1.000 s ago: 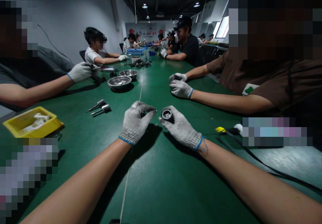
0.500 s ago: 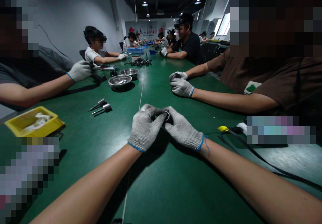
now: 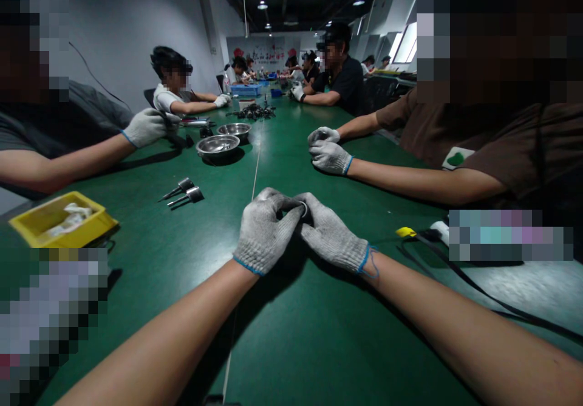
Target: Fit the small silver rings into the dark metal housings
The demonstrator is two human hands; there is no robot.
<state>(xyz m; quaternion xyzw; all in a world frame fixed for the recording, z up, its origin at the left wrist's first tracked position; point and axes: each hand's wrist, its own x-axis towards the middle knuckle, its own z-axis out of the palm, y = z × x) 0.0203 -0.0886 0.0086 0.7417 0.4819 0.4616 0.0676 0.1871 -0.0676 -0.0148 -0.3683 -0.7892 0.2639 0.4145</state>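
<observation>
Both my hands wear grey knit gloves and meet just above the green table [image 3: 291,345]. My right hand [image 3: 330,233] is closed round a small dark round part [image 3: 298,210] with a metal rim, of which only a sliver shows between the gloves. My left hand [image 3: 265,230] is curled, its fingertips pressed onto the same part from the left. What the left fingers hold, if anything, is hidden.
A yellow bin [image 3: 61,219] sits at the left edge. Two metal pin-like tools [image 3: 184,192] lie left of centre, two steel bowls [image 3: 218,144] beyond them. A black cable [image 3: 478,299] runs at the right. Co-workers' gloved hands [image 3: 328,157] rest on both sides.
My hands, apart a second ago with the round part showing in the right one, have come together. The left hand moved right onto the part and now covers it.
</observation>
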